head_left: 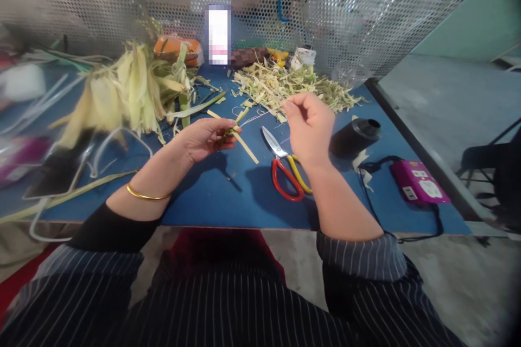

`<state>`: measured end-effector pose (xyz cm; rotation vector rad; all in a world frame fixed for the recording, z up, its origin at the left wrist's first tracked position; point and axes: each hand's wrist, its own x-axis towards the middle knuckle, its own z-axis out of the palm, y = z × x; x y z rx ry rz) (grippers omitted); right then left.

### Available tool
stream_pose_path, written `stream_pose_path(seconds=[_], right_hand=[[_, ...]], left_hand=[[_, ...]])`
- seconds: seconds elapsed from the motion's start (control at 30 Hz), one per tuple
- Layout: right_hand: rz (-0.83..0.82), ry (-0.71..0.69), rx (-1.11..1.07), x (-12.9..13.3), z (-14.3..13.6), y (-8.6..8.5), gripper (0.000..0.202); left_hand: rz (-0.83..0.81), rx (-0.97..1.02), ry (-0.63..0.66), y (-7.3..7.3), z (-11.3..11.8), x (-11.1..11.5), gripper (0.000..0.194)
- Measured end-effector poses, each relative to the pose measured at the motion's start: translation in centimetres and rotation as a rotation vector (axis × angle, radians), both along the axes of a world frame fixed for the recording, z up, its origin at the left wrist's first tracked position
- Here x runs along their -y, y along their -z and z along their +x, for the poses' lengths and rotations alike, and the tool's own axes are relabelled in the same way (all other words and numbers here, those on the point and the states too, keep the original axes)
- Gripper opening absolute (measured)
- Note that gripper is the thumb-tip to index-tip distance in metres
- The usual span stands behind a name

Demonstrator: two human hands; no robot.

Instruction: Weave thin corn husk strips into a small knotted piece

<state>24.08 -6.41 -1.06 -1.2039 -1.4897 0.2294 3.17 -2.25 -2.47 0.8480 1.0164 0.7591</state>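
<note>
Two hands, left hand (205, 140) grip clamped on leaf strip (234, 135), right hand (308, 127) fingers pinched together.

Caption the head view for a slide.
Left hand pinches leaf strips over a blue table; right hand raised above scissors.

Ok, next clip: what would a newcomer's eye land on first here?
Probably the two hands at the centre: the left hand pinches crossed pale leaf strips above the blue table, while the right hand is raised beside it with fingers closed. Next, the red and yellow scissors lying open under the right hand, and the heap of husks at the left.
</note>
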Motion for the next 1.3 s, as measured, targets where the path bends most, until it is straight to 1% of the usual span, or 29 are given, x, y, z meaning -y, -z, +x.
stream_pose_path(seconds=[0.1,0.17,0.23,0.27,0.33,0.37,0.47,0.5,0.53,0.57,0.6,0.67,0.7,0.73,0.77,0.87,0.97,1.03,1.13,1.3], right_hand=[[0.013,0.03,-0.04,-0.1,0.5,-0.1,0.02],[0.011,0.017,-0.054,0.1,0.7,-0.4,0.02],[-0.012,-0.035,-0.04,0.5,0.8,-1.0,0.019],[-0.041,-0.082,-0.021,0.7,0.8,-1.4,0.018],[-0.146,-0.241,0.033,1.5,0.8,-2.2,0.019],[-0.219,-0.358,0.057,1.8,0.8,-2.6,0.02],[-0.454,-0.803,0.106,2.5,1.0,-3.3,0.027],[-0.499,-0.904,0.101,2.6,0.9,-3.3,0.029],[-0.519,-0.943,0.092,2.6,0.8,-3.2,0.029],[-0.512,-0.909,0.086,2.5,0.5,-2.9,0.028],[-0.477,-0.812,0.085,2.4,0.2,-2.6,0.025],[-0.361,-0.54,0.112,1.9,-0.6,-1.7,0.019],[-0.301,-0.428,0.137,1.6,-0.9,-1.2,0.016],[-0.253,-0.349,0.164,1.3,-1.2,-0.7,0.014],[-0.217,-0.301,0.189,1.1,-1.5,-0.3,0.012],[-0.163,-0.268,0.261,0.8,-1.8,0.5,0.008],[-0.139,-0.248,0.309,0.8,-1.8,0.7,0.009],[-0.152,-0.229,0.319,0.9,-1.8,0.7,0.009],[-0.211,-0.203,0.264,0.8,-1.9,1.1,0.01],[-0.342,-0.203,0.073,0.4,-2.1,1.8,0.013]], left_hand=[[0.022,-0.039,-0.027,0.1,0.1,-0.1,0.014],[0.044,-0.073,-0.073,0.1,0.2,0.0,0.015],[0.07,-0.092,-0.116,0.1,0.5,0.3,0.017],[0.087,-0.095,-0.128,0.1,0.7,0.4,0.017],[0.122,-0.093,-0.132,0.2,1.0,0.7,0.017],[0.138,-0.093,-0.127,0.2,1.2,0.8,0.017],[0.163,-0.094,-0.106,0.4,1.4,1.0,0.015],[0.165,-0.092,-0.098,0.5,1.5,1.0,0.014],[0.165,-0.088,-0.088,0.5,1.5,1.0,0.014],[0.166,-0.081,-0.079,0.6,1.6,1.0,0.015],[0.169,-0.073,-0.068,0.7,1.6,1.1,0.015],[0.176,-0.058,-0.048,0.8,1.8,1.3,0.015],[0.178,-0.051,-0.037,0.9,1.8,1.4,0.016],[0.179,-0.045,-0.027,0.9,1.9,1.5,0.016],[0.178,-0.041,-0.019,1.0,2.1,1.6,0.017],[0.176,-0.032,-0.002,0.9,2.3,1.9,0.018],[0.159,-0.033,0.005,0.8,2.4,2.1,0.018],[0.149,-0.037,0.006,0.7,2.4,2.2,0.018],[0.164,-0.039,0.008,0.8,2.4,2.2,0.019],[0.178,-0.053,-0.005,0.9,2.5,2.3,0.02]])
